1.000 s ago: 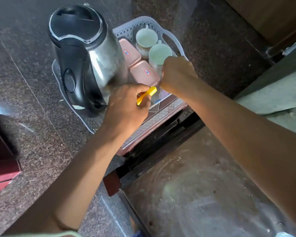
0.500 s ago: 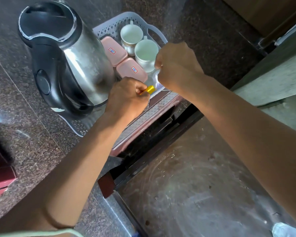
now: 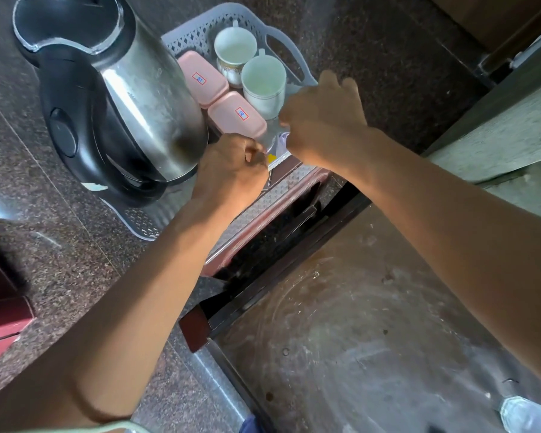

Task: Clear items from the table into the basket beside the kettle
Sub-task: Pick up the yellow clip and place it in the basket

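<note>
Fingers of the left hand (image 3: pixel 231 170) are curling into a tight fist at frame centre, pinching something with a small yellow piece (image 3: pixel 271 158) peeking out beside the knuckles. Sitting in the upper left is the steel kettle (image 3: pixel 116 98), touching that hand's back. Moving right, the pale basket (image 3: pixel 200 32) is holding two pink boxes (image 3: pixel 219 95) and two white cups (image 3: pixel 250 67). Right of centre, the right hand (image 3: pixel 322 120) is hovering over the basket's near corner, fingers bunched closed around a clear plastic bag (image 3: pixel 278 145). Filling the lower right is the scuffed metal table (image 3: pixel 372 339).
</note>
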`<action>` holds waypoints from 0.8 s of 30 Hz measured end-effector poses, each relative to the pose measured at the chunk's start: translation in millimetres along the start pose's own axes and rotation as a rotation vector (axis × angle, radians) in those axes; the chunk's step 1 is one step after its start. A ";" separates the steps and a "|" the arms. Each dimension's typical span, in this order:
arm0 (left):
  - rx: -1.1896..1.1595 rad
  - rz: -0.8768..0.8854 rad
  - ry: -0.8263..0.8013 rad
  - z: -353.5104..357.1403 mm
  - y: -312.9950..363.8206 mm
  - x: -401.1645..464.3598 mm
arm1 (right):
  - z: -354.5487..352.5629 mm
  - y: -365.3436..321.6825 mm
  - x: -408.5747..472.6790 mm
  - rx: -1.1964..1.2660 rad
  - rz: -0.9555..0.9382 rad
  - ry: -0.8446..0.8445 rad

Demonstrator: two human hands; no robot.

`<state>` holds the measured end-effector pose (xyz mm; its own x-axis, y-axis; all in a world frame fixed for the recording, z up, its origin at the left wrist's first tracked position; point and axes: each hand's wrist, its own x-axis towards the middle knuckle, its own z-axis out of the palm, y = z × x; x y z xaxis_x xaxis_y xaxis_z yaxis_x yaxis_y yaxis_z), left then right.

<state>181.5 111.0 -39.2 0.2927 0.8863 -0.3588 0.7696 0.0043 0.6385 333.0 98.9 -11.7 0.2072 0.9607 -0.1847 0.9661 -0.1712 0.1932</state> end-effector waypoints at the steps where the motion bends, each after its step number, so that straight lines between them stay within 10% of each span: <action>1: 0.001 -0.002 0.002 0.0 -0.5 -0.6 | 0.1 -0.6 0.6 0.006 -0.009 0.013; 14: 0.106 0.056 0.005 -3.5 -2.3 -20.6 | -1.2 -1.9 -7.3 0.085 -0.015 0.024; 24: 0.039 0.415 0.125 11.6 6.4 -102.7 | -4.2 10.2 -108.7 0.466 0.125 0.276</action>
<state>163.0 14.7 -6.1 0.5129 0.8584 0.0095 0.6225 -0.3795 0.6844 319.8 -6.4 14.4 0.3373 0.9377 0.0838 0.9156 -0.3061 -0.2606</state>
